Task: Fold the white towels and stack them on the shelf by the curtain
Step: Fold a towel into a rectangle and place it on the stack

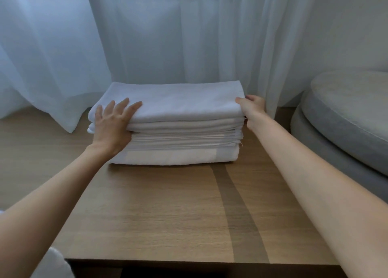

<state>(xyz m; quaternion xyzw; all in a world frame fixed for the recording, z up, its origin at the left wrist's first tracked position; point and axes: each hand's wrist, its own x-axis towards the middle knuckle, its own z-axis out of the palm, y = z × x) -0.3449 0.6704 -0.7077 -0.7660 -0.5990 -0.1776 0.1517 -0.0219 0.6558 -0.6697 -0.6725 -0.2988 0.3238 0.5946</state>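
Reaching forward with both bare arms, we are touching the stack of white towels (174, 139), which is sitting on the wooden shelf (157, 214) towards its far edge, just in front of the sheer curtain (168, 36). Our left hand (113, 126) is lying open on the near left corner of the top towel (178, 103), its four fingers (123, 104) spread and straight over the cloth while the thumb is pressing against the front of the stack below the upper layers. Our right hand (252, 107) is touching the top towel's right edge, the thumb resting on the upper surface and the other fingers running down the far side mostly out of sight, so we cannot tell whether it is gripping or merely pressing. A small white tag or thread (241, 144) is sticking out at the stack's near right corner, too small for us to be reading anything on it. A grey cushioned seat (346, 120) is standing just beside the shelf's right edge, and a bit of white cloth (54, 263) is showing off its near left corner.
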